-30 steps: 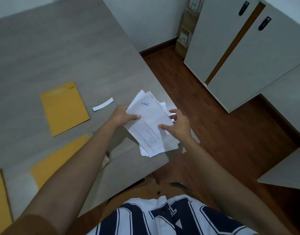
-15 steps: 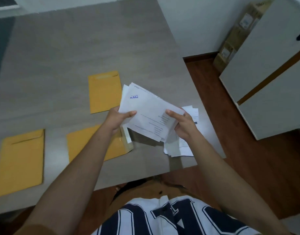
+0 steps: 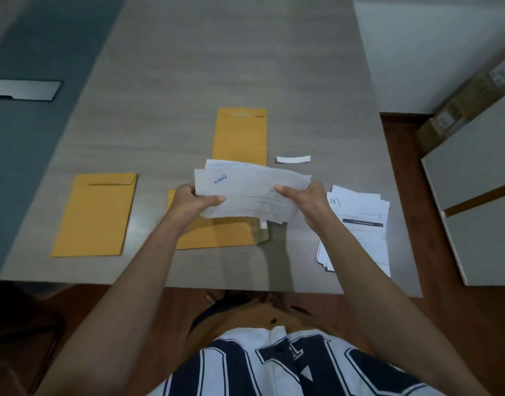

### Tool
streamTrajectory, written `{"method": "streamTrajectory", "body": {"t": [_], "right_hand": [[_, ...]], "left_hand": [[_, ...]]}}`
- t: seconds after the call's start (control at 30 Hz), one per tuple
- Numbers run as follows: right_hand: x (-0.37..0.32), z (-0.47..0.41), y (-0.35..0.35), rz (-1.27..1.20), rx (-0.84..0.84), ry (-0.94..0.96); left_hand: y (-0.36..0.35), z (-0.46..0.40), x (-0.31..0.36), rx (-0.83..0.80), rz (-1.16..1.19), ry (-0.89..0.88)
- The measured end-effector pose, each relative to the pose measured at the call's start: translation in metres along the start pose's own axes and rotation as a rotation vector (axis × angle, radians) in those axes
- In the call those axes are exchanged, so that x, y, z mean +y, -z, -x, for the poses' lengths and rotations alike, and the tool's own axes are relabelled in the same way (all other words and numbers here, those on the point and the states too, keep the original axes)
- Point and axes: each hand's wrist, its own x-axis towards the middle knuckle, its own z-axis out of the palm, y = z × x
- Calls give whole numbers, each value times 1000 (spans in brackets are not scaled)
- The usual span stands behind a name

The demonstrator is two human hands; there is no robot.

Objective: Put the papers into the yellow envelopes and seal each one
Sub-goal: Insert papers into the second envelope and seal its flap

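Both hands hold a small stack of white papers (image 3: 250, 188) above the table. My left hand (image 3: 192, 200) grips its left edge and my right hand (image 3: 305, 200) grips its right edge. Directly under the papers lies a yellow envelope (image 3: 217, 234) with its flap open toward the right. A second yellow envelope (image 3: 241, 135) lies farther back, and a third yellow envelope (image 3: 95, 214) lies at the left with its flap folded down. A pile of more white papers (image 3: 358, 227) rests on the table at the right.
A white peel-off strip (image 3: 293, 159) lies behind the held papers. The grey table (image 3: 188, 67) ends close to my body and at the right. White cabinets (image 3: 480, 195) and cardboard boxes (image 3: 468, 98) stand at the right over a wooden floor.
The view has swung left to face the table squarely. My hands have carried the held papers left, from over the right-hand pile to above the open envelope.
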Motion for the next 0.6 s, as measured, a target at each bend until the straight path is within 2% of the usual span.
{"method": "streamTrajectory", "body": {"t": [0.27,0.6], "right_hand": [[10,10,-16,-3,-101,-20],[36,19,-27,9,-80,-77]], "left_hand": [[3,4,-21,9,-40,62],[-11,5,-41,4,43,119]]}}
